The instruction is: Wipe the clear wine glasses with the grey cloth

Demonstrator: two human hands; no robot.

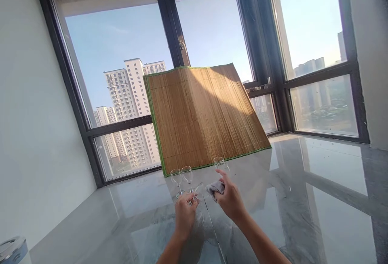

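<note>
So the clear glass [198, 190] is out in the middle of the ledge [136, 225], between the two hands and well in from the back edge under the windows. It's so see-through I can't tell whether its base touches the surface. Left hand [185, 211] has thumb and fingertips pinching it, and that's my main worry: smooth glass in a light fingertip grip could twist loose with one hard tug. Right hand [230, 199] has a greyish cloth [213, 187] bunched between thumb and curled fingers, index finger poking out ahead; a loose fold could snag a rim. Just past the left hand, two stemmed glasses [187, 174] stand side by side near the mat's lower left corner, and a knuckle bump could probably knock one into the other. There's another glass [218, 161] right behind that pointing finger, with maybe a second outline overlapping it, can't be sure, so a forward jab might topple it. Behind them all, a slatted mat [206, 114] leans up toward the windows [115, 38]. The ledge looks slick, so if the mat's bottom edge slid, it'd likely shove the glasses over.
</note>
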